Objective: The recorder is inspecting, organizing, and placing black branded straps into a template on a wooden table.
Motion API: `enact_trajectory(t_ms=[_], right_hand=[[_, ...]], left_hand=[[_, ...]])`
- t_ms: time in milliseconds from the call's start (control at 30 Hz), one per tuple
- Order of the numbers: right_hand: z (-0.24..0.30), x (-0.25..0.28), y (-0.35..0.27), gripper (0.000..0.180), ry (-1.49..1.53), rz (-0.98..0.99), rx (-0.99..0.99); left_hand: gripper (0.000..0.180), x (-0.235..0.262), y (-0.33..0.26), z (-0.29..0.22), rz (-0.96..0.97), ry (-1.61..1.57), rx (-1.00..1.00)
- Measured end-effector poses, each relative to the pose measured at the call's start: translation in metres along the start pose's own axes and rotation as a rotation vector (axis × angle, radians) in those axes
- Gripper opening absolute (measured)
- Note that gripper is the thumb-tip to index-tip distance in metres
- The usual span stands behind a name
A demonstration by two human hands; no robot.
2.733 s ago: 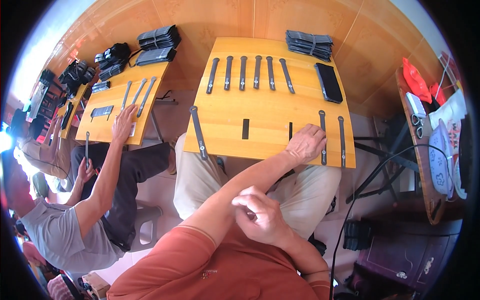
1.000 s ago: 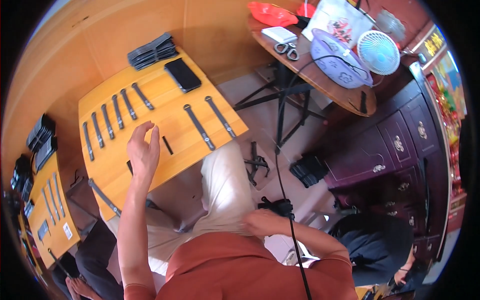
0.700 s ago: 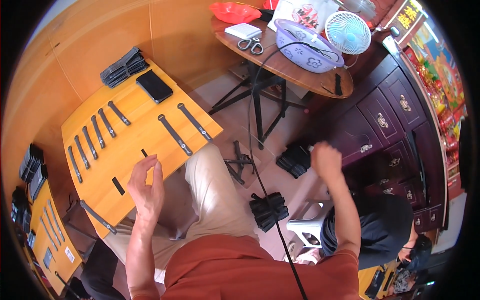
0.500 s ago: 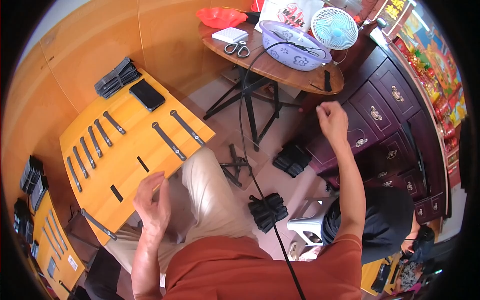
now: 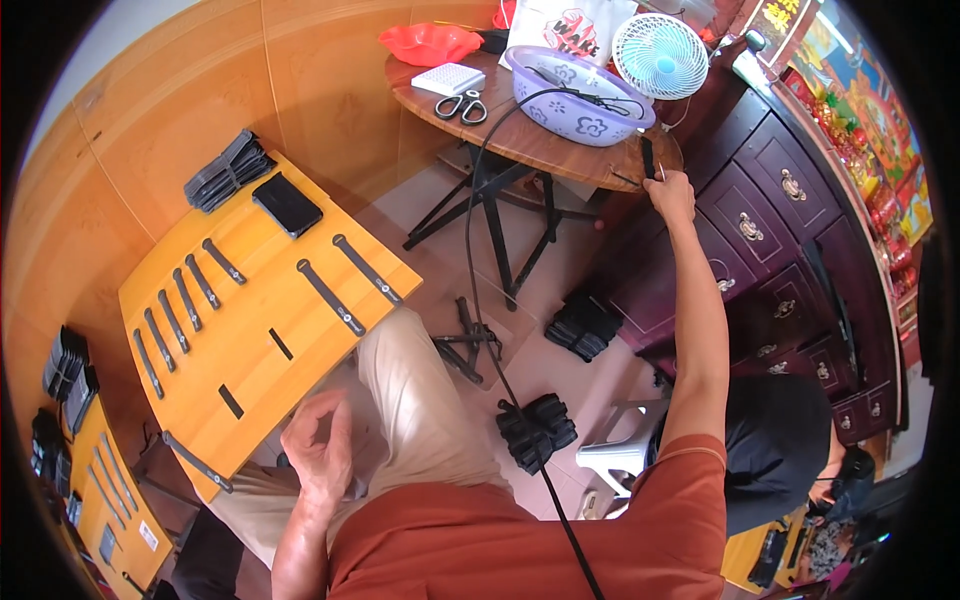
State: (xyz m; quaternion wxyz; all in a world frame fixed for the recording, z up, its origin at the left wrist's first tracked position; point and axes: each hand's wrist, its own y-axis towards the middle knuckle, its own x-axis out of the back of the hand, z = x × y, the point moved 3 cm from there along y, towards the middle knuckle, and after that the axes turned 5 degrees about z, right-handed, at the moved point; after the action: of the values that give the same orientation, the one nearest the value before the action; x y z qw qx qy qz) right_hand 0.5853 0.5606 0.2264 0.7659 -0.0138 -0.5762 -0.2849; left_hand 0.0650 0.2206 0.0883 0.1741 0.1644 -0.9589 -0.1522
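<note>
My right hand (image 5: pixel 672 195) reaches out to the near edge of the round brown table (image 5: pixel 510 140). Its fingers are pinched together at the near end of a short black strip (image 5: pixel 647 158); a thin pale sliver shows by the fingertips, and what they hold is too small to make out. My left hand (image 5: pixel 320 445) hovers over my lap beside the yellow table (image 5: pixel 300 380), fingers loosely curved, thumb apart, nothing in it. On that table lie several black straps (image 5: pixel 208 280) in a row, two longer ones (image 5: pixel 331 297) on the right, and two short black strips (image 5: pixel 281 344).
A bundle of black straps (image 5: pixel 228 170) and a black flat case (image 5: pixel 287 205) lie at the yellow table's far end. The round table bears scissors (image 5: pixel 461 107), a purple basin (image 5: pixel 585 120) and a fan (image 5: pixel 660 57). Black bundles (image 5: pixel 537 432) lie on the floor; a black cord (image 5: pixel 470 260) hangs across.
My right hand has moved forward to the round table's edge and its fingers have come to the black strip. My left hand has drawn back slightly toward my lap.
</note>
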Motion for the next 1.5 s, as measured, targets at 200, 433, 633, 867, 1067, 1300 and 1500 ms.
enact_trajectory(t_ms=[200, 433, 633, 867, 1067, 1300, 1500], right_hand=[[-0.042, 0.006, 0.016, 0.031, 0.237, -0.417, -0.044], [0.012, 0.041, -0.132, 0.038, 0.808, -0.739, 0.454], [0.095, 0.010, -0.342, 0.029, 0.640, -0.332, 1.129], [0.164, -0.015, -0.391, 0.033, 0.956, 0.033, 1.344], [0.192, -0.012, -0.395, 0.029, 1.012, 0.312, 1.399], [0.066, -0.126, -0.307, 0.030, 0.511, 0.345, 0.659], [-0.001, -0.171, -0.428, 0.030, 0.199, 1.199, 0.830]], left_hand=[[0.009, -0.008, 0.002, 0.001, 0.026, -0.115, 0.058], [0.011, -0.029, -0.005, -0.008, 0.192, -0.323, 0.231], [0.038, -0.071, 0.030, -0.060, 0.438, -0.679, 0.335], [0.035, -0.038, 0.030, -0.037, 0.409, -0.820, 0.310], [0.027, 0.017, 0.012, -0.025, 0.353, -0.685, 0.496], [0.019, 0.053, -0.011, 0.018, 0.129, -0.901, 0.279], [0.017, 0.053, -0.026, 0.041, 0.065, -0.917, 0.278]])
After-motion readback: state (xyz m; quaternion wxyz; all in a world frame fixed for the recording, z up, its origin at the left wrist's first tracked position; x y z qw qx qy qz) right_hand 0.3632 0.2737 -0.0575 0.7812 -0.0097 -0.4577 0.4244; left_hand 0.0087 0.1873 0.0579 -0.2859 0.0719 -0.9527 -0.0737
